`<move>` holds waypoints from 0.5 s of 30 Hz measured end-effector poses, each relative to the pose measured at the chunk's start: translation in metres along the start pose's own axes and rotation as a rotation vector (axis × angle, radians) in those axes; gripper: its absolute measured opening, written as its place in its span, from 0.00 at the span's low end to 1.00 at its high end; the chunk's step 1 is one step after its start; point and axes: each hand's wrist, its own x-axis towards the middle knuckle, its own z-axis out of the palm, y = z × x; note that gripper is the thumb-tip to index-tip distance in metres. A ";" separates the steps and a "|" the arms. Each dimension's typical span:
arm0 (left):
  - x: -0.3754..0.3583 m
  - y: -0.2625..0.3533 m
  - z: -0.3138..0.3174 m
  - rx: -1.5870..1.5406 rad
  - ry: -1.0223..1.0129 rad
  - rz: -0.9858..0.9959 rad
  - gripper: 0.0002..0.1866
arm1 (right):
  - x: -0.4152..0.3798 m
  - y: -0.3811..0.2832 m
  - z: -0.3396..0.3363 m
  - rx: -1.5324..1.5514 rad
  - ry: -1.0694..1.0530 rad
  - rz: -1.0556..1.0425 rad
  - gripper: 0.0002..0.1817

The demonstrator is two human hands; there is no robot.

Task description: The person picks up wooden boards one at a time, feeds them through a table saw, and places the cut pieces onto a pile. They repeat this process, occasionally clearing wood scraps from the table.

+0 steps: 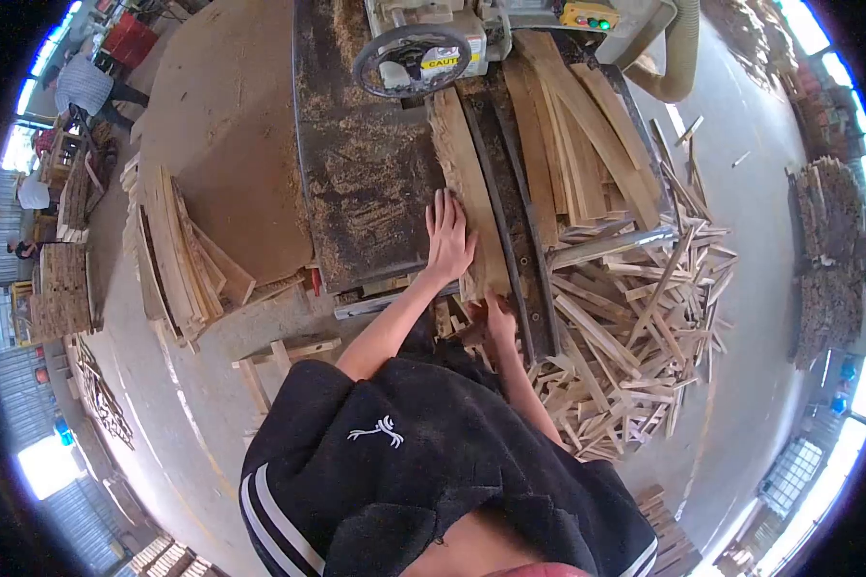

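A long wooden board (473, 173) with a rough, wavy left edge lies on the machine table (370, 207), alongside a dark straight guide rail (498, 207). Its far end reaches under the saw machine's head (428, 60), where the blade is hidden. My left hand (449, 238) rests flat on the board near its left edge, fingers stretched forward. At the near end, my right hand (497, 322) grips the board's end, with some fingers hidden beneath it.
Sawdust covers the table. Cut boards (577, 144) lie right of the rail, above a heap of offcuts (635, 337) on the floor. More boards (178, 255) lean on a brown panel (226, 115) at left. A handwheel (412, 62) fronts the machine. People (91, 87) stand far left.
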 end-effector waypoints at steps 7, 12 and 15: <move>0.083 -0.042 -0.018 -0.019 -0.031 0.052 0.38 | 0.042 -0.070 0.056 0.106 -0.158 -0.072 0.26; 0.102 -0.149 -0.086 -0.079 -0.015 0.059 0.31 | 0.056 -0.107 0.088 0.313 -0.089 0.095 0.21; 0.064 -0.228 -0.171 0.224 0.261 -0.243 0.30 | 0.067 -0.122 0.102 0.313 -0.116 0.035 0.23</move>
